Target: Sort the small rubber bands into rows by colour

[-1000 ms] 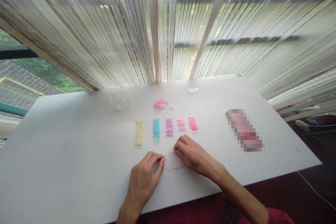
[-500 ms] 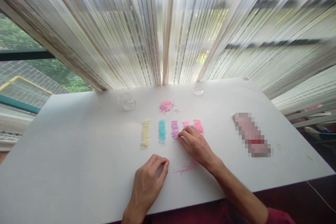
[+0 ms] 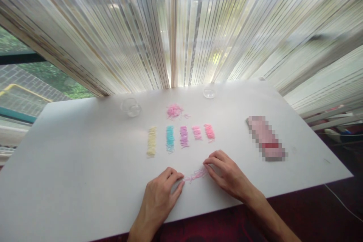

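Low on the white table, a loose strip of pink and lilac pieces [image 3: 195, 175] lies between my two hands. My left hand [image 3: 163, 196] is at its left end, thumb and fingertips nearly together; whether a piece is between them is too small to tell. My right hand [image 3: 227, 176] is at its right end, fingers closed in a pinch on something hidden. Beyond them stand columns of small pieces: yellow [image 3: 151, 142], blue [image 3: 169, 139], purple [image 3: 184, 137], light pink [image 3: 196, 133] and coral pink [image 3: 210, 132]. A pink heap [image 3: 174, 111] lies behind.
Two clear round items sit at the back, one on the left [image 3: 133, 109] and one on the right [image 3: 209, 93]. A blurred pink oblong object [image 3: 266, 138] lies on the table [image 3: 70, 166] at the right. String curtains [image 3: 176, 30] hang along the back edge.
My right hand has moved back from the purple and pink columns to the loose strip near the front, uncovering the light pink column. My left hand stays by the strip's left end. The view has shifted slightly.
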The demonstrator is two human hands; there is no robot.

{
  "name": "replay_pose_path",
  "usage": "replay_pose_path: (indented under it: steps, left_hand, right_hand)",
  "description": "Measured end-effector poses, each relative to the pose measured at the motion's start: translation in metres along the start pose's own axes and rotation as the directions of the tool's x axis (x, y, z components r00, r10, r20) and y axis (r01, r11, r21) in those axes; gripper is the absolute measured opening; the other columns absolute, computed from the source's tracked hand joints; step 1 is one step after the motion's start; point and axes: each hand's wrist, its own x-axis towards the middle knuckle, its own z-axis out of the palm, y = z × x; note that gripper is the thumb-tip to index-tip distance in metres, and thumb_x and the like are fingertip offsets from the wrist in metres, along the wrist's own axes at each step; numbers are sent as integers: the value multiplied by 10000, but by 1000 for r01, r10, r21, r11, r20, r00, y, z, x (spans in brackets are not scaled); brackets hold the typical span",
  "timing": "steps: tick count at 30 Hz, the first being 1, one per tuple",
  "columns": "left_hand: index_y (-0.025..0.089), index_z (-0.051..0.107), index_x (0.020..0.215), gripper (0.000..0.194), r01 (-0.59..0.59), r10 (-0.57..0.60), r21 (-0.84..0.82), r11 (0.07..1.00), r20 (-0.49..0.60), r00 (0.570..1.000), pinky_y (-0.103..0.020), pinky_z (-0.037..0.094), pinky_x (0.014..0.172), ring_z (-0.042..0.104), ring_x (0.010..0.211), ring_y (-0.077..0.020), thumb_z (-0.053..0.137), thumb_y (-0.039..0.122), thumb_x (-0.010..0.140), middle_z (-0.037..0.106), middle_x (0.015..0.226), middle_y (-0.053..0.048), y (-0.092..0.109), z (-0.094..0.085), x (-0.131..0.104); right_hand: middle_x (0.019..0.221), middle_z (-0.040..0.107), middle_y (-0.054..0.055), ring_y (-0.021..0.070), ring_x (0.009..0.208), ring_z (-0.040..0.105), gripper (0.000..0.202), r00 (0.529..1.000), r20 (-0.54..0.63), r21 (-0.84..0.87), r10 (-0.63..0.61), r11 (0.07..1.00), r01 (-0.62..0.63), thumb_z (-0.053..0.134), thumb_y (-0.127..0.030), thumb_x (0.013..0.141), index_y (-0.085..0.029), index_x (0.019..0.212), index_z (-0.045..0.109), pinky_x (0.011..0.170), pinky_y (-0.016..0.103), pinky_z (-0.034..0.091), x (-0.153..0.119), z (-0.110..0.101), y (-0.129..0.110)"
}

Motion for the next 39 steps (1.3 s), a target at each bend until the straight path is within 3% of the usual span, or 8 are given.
replay_pose_path:
  steps: [5, 14, 21, 27, 30, 36, 39]
  left_hand:
    - [255, 649, 953, 126, -30, 30, 9, 1000, 34, 999, -230, 518, 663, 699, 773, -147, 543, 189, 964, 681, 913, 19, -1, 5, -1]
    - [245, 588, 985, 181, -70, 69, -50, 996, -11, 998, -244, 524, 666, 687, 790, -156, 413, 239, 1031, 649, 935, -8, -3, 9, -5]
    - [247, 594, 986, 203, -76, 77, -92, 993, 3, 997, -230, 532, 665, 676, 759, -145, 396, 244, 1027, 662, 957, -16, 0, 0, -6]
    - [237, 604, 953, 196, -57, 56, -168, 984, -9, 998, -235, 533, 686, 612, 634, -130, 422, 260, 1023, 673, 854, -4, 4, -4, -1]
    - [229, 608, 994, 175, -35, 26, -166, 985, -56, 998, -238, 520, 642, 587, 587, -121, 446, 289, 1021, 674, 861, -6, 4, -2, 3]
    - [234, 606, 1018, 155, -11, 1, -85, 996, -120, 993, -246, 517, 606, 571, 564, -116, 475, 317, 1006, 685, 970, -16, 3, 1, 11]
    - [246, 615, 1004, 142, -11, 5, -57, 998, -104, 995, -246, 532, 617, 611, 611, -131, 479, 285, 997, 691, 970, -4, 3, 2, 11]
  right_hand:
    - [930, 611, 62, 201, 878, 595, 137, 998, -60, 73, -7, 997, 11, 566, -136, 959, -209, 1043, 645, 759, 351, 542, -9, 7, -6]
    - [917, 625, 57, 202, 865, 595, 122, 997, -4, 95, -77, 993, 77, 623, -184, 936, -215, 1049, 655, 764, 338, 540, -7, 22, -20]
    - [923, 630, 55, 195, 861, 586, 201, 992, 14, 46, -123, 991, 122, 634, -167, 928, -221, 1120, 653, 747, 310, 532, 3, 28, -24]
    - [886, 637, 46, 177, 822, 586, 118, 990, 27, 31, -137, 990, 136, 604, -138, 939, -215, 984, 681, 728, 287, 526, 6, 28, -28]
    - [884, 646, 53, 180, 823, 602, 128, 991, -32, 32, -132, 991, 133, 568, -172, 966, -220, 990, 684, 718, 293, 540, 7, 25, -23]
    - [886, 646, 60, 209, 854, 622, 112, 945, -324, -90, -34, 996, 5, 591, -175, 960, -224, 989, 688, 760, 351, 557, 27, 7, 12]
    - [877, 650, 55, 211, 839, 625, 112, 937, -345, -140, -49, 990, 0, 608, -154, 944, -221, 962, 695, 749, 352, 557, 40, 1, 29]
